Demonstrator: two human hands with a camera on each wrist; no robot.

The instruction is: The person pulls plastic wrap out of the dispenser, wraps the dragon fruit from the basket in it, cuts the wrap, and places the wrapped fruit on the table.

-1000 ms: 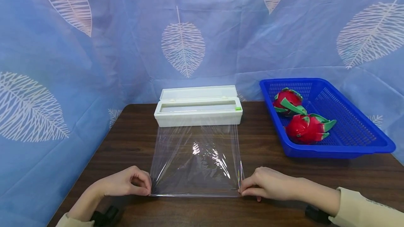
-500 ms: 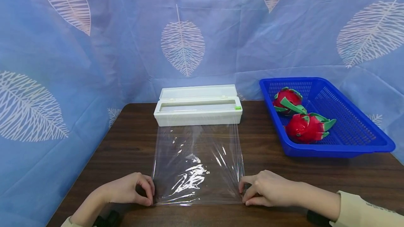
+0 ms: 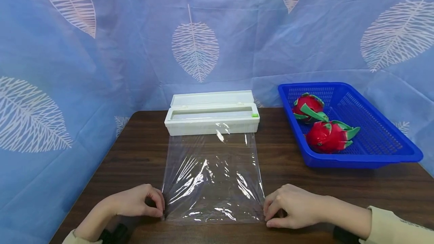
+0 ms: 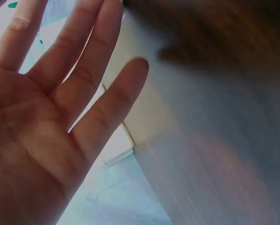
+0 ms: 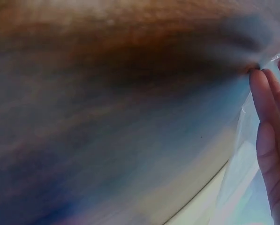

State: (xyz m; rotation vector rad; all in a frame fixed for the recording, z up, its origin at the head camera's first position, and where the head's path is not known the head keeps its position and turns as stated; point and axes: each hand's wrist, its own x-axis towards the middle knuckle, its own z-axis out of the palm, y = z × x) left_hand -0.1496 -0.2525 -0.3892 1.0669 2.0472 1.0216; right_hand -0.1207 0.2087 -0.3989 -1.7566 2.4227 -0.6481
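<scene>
- Pinching a near corner apiece, my left hand (image 3: 137, 201) and right hand (image 3: 293, 206) held the clear cling film (image 3: 213, 183) between thumb and fingers; which fingertips bore on it I could not tell.
- The cling film stretched toward me from the white dispenser box (image 3: 211, 127), over the brown wood-grain table (image 3: 142, 153); whether it touched the table in between, I could not tell.
- I judged it would handle as next to weightless, limp and slick, prone to clinging to itself and to tearing under an uneven pull.
- The outer corners seemed the best places to hold, with light, even tension from both sides to keep the sheet from bunching.
- It looked colourless and see-through, the wood grain showing beneath, with bright streaks of glare, fine slanting creases and a near edge running roughly level between my hands.
- Beyond it, the lid (image 3: 211, 98) of the dispenser box stood open, and a small green piece (image 3: 255, 115) sat at the right end of its front rim.
</scene>
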